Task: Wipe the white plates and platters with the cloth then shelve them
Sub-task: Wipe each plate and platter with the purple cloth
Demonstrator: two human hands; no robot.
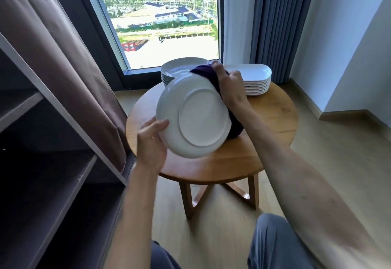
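A person holds a round white plate point(195, 116) tilted up above a round wooden bench point(264, 141), its underside and foot ring facing the camera. The left hand point(151, 141) grips the plate's lower left rim, thumb curled onto the underside and the other fingers hidden behind it. The right hand point(229, 87) presses a dark purple cloth point(206, 72) against the plate's far face at its upper right edge, fingers curled around the bunched fabric; more of the cloth hangs down behind the plate's right side.

On the far side of the bench stand two stacks: round white plates point(179, 67) at the left, partly hidden by the held plate, and oblong white platters point(256, 82) at the right. An open shelf unit point(55, 108) with dark compartments and a brown fabric cover stands at the left. A tall window point(160, 19) and blue-grey curtains point(279, 21) lie beyond.
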